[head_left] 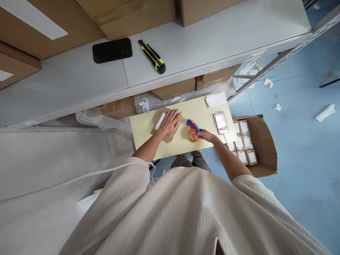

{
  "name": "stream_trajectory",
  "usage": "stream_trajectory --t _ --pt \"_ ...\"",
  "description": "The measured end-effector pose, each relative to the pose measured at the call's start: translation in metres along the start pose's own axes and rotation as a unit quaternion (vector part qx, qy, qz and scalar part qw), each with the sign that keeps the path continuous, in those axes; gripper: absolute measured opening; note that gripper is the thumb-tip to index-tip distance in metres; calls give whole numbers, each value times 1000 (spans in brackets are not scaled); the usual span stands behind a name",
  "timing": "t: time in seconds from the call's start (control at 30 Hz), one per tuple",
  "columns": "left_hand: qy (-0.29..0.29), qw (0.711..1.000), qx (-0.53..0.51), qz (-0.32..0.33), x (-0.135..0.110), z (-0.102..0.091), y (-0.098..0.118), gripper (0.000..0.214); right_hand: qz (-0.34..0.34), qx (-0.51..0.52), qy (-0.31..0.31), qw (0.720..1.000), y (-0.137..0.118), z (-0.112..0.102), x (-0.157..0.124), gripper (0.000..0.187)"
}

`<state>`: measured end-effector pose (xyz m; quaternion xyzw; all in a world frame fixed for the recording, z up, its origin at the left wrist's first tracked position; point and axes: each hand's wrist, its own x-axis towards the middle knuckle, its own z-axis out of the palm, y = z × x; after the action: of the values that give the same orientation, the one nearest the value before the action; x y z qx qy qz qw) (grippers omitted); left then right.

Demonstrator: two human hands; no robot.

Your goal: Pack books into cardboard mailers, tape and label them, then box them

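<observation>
My left hand (171, 121) lies flat, fingers stretched out, across the top of a small cardboard box (170, 137) with a white label on its left part. Closed around the handle of a blue and orange tape dispenser (193, 131) is my right hand (205, 135). The dispenser, loaded with a roll of tape, is just right of the box, over a pale yellow table (148, 148). Whether it touches the tabletop I cannot tell.
A pixelated item (221, 122) and white labels (215, 100) lie on the table's right part. An open carton (265, 148) on the floor holds several small boxes. The grey shelf (212, 42) ahead bears a black phone (112, 50), a utility knife (152, 56) and large cartons (138, 16).
</observation>
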<state>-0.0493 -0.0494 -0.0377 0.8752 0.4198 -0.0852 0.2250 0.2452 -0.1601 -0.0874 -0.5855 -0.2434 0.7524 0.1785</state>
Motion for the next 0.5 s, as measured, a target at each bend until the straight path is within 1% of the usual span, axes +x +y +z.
stream_trajectory --t 0.13,0.2,0.27,0.37,0.43,0.5 --pt "4 1000 -2 -9 3 1 0 85 11 15 -13 1000 0 3 -6 41" --pt "15 999 -3 -38 8 0 2 84 15 30 -24 999 0 4 -7 40" --pt "23 997 -2 -80 15 1 5 86 19 42 -39 998 -1 4 -9 38" --pt "47 990 0 -133 29 3 5 91 17 48 -48 998 2 -4 -17 37" --pt "70 986 1 -154 38 5 1 94 21 35 -46 998 7 -10 -26 37" --pt "67 984 0 -163 46 6 -4 96 31 9 -34 999 14 -15 -34 39"
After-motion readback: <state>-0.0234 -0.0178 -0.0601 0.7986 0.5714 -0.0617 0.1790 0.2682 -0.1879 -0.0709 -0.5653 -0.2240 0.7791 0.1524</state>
